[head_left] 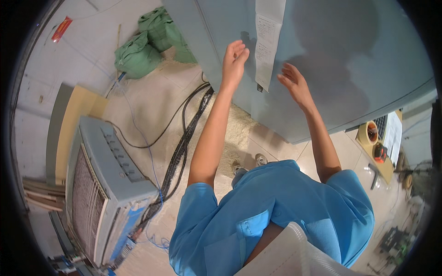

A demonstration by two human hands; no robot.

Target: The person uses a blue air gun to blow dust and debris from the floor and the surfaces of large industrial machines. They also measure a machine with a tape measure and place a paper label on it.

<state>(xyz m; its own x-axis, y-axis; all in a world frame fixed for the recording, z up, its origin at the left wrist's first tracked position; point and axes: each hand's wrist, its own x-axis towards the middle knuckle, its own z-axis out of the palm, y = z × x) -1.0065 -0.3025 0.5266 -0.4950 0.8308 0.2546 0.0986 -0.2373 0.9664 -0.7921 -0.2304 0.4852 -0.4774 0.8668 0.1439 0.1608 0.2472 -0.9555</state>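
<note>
A long, narrow white printed paper (268,41) hangs against a large grey cabinet-like panel (322,83) in front of me. Beside the paper's left edge, my left hand (235,63) is raised, its fingers slightly bent and the thumb apart, with nothing seen in it. My right hand (295,86) is up on the paper's other side, lower down, also with loosely parted fingers and holding nothing. Neither hand appears to touch the paper. A small dark piece (259,87) shows at the paper's lower end; its kind is unclear.
Green sacks (138,55) lie at the far left. Black cables (182,142) cross the pale tiled floor near a grey boxy machine (115,170). To the right, a board (390,171) carries tape rolls (368,133), a tape measure (380,152) and papers.
</note>
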